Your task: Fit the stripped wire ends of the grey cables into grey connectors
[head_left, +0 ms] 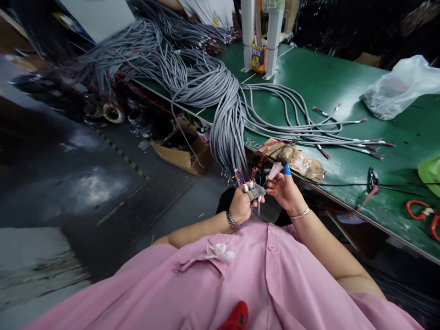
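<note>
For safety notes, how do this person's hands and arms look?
Left hand: yellow-banded grey knit finger cover; dark metallic link bracelet. Right hand: blue fingertip cover and seemingly a pale pink one; slim silver bangle. Pink fabric sleeves leave both forearms bare.

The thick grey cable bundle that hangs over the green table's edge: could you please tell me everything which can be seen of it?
The thick grey cable bundle consists of many smooth, round, plastic-looking cables. It arches across the green table, resting on it, then bends down over the front edge. Its lower ends, hanging near the left hand, show reddish tips, too small to count.
</note>
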Tool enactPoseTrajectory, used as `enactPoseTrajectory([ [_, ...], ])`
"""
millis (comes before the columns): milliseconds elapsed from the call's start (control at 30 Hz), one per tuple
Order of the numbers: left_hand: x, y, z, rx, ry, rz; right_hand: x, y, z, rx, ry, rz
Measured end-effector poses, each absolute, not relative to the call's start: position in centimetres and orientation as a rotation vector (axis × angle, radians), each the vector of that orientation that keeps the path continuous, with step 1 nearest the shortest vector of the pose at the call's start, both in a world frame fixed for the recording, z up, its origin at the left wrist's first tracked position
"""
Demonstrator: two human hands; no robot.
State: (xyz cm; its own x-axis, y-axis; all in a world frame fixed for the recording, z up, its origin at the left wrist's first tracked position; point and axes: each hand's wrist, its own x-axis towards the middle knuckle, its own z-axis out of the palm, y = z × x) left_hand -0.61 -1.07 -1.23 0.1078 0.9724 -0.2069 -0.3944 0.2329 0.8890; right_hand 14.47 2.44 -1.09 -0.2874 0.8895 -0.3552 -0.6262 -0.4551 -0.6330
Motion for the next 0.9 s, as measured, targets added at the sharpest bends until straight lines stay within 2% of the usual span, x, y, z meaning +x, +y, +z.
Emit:
enactPoseTrajectory([
  [133,-1.0,-1.3,-1.7,0.771,0.98,1.161,14.6,1.1,-1.0,-0.868,-0.683,2.006],
  [333,-1.0,-1.4,-2.1,0.811,1.0,1.143,13.8,-0.1,-0.6,-0.914,-0.851,1.869],
  [667,-1.0,-1.4,-1.9,0.789,1.003,1.153,13.0,-0.5,-1.0,-1.062,-0.792,1.711],
  [900,-1.2,-1.3,-2.0,0.739,0.99,1.183,13.1,-1.4,-0.3,-0.888,-0.939,1.667],
])
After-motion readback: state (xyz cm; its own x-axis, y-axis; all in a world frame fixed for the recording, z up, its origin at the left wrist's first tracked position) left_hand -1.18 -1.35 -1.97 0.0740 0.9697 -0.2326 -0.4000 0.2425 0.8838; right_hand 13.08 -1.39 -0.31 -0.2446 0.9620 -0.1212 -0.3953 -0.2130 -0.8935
